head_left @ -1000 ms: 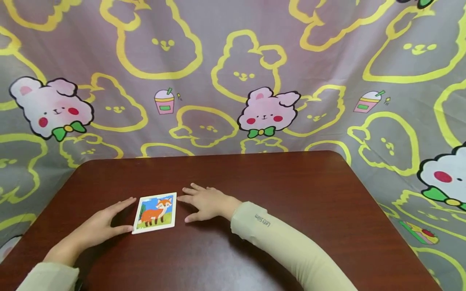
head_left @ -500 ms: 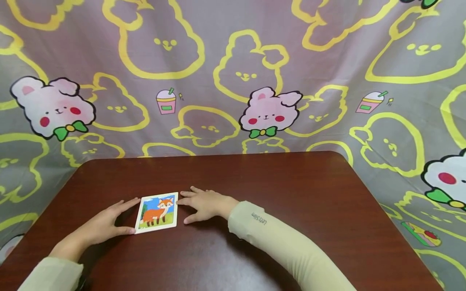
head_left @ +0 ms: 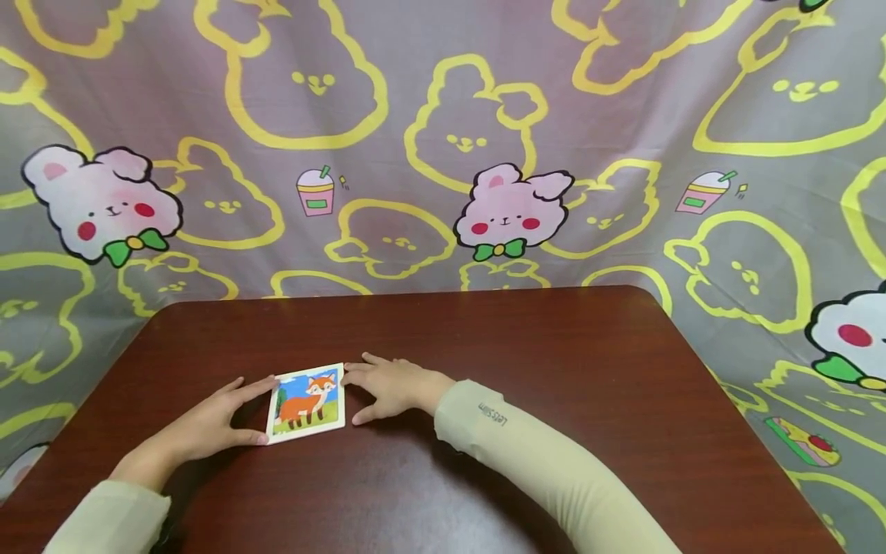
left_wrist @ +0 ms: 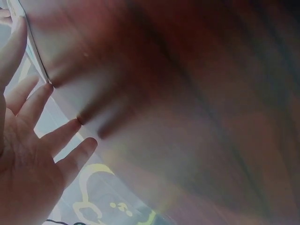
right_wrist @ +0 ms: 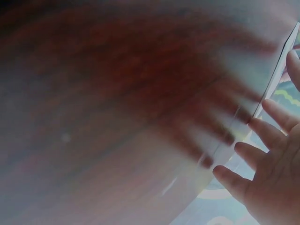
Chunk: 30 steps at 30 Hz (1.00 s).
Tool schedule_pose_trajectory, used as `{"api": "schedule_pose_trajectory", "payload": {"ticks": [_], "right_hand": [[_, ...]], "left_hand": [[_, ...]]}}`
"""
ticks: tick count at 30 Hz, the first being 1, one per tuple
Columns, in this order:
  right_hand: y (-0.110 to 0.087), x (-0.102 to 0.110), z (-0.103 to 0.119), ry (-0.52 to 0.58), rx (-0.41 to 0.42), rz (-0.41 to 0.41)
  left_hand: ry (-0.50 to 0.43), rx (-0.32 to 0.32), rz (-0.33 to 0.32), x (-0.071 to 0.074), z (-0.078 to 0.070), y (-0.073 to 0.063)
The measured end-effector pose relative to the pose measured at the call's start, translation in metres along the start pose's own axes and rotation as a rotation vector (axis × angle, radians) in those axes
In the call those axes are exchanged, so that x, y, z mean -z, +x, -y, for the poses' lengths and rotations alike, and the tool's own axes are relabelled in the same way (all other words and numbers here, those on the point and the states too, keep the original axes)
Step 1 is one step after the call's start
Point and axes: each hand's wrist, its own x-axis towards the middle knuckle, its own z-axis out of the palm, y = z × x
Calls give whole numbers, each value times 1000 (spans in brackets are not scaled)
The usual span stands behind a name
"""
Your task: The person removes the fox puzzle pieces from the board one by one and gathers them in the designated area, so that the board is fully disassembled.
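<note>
A flat, white-framed fox picture (head_left: pixel 309 402) lies face up on the brown table, left of the middle in the head view. At its left edge is my left hand (head_left: pixel 208 423), the index fingertip near the far corner and the thumb at the near corner. My right hand (head_left: pixel 396 388) lies across from it, palm down with fingers extended, index fingertip right at the picture's right edge and thumb a little apart from it. Both wrist views catch the picture only as a thin edge beside spread fingers, on the left hand (left_wrist: pixel 37 154) and the right hand (right_wrist: pixel 276 173).
The dark brown table (head_left: pixel 554 385) has a glossy top that reflects the hands. Behind it and along its sides hangs a grey curtain (head_left: pixel 388 177) printed with yellow outlines and white rabbits. Light sleeves (head_left: pixel 540 454) cover both forearms.
The fox picture has slid slightly to the right, with my left hand following at its edge. My right hand has stayed nearly in place, its fingertips now at the picture's right side.
</note>
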Motion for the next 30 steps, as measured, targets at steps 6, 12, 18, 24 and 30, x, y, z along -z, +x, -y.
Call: {"api": "schedule_pose_trajectory", "payload": {"ticks": [6,12,18,24,30], "right_hand": [[-3,1,-4,30,-19,-2],[-7,1,-9,36,-34,-15],[-10,1,-16,30,-49,-32],[-13,2,-23,18,-57,-51],[-20,3,-31,24,-66,-59]], "left_hand": [[1,-46,3,-2,-8,6],[-10,-65,11,-5,-20,13],[3,-71,18,-7,-31,20],[10,-65,25,-8,-38,25],[14,-63,30,-9,-48,32]]}}
